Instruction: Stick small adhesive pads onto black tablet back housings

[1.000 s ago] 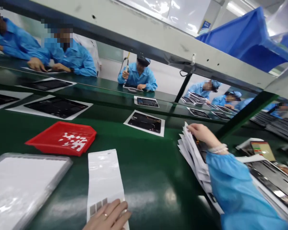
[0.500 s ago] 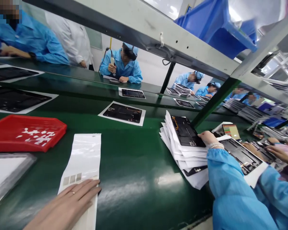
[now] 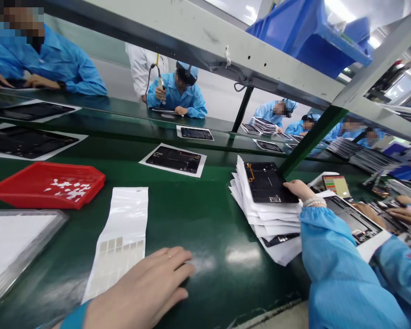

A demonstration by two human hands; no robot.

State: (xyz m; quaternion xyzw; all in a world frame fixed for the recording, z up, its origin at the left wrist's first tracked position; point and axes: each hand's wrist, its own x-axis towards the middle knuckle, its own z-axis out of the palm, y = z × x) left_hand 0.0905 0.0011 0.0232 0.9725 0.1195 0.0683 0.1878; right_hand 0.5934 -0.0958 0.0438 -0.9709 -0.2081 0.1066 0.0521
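Note:
My left hand (image 3: 144, 285) is low in the view, palm down, fingers slightly spread and curved, with nothing visible in it. It lies over the green tabletop (image 3: 192, 201) and hides part of the lower right of a white strip (image 3: 128, 210). Pale rectangular stickers (image 3: 118, 262) cover the lower half of that strip. Left of it is a red tray (image 3: 37, 178) with small white pieces (image 3: 70, 188). My right hand is out of view.
At the right, a co-worker's hand (image 3: 299, 189) with a bracelet touches a black panel (image 3: 269, 183) on a paper-layered stack (image 3: 253, 212). A metal shelf beam (image 3: 178, 27) crosses above. More panels on paper lie beyond, and a clear-edged sheet (image 3: 17, 242) lies left.
My left hand has moved right, off most of the strip, uncovering more stickers. The scene has shifted slightly right in view. The co-worker's hand stays at the stack's top panel.

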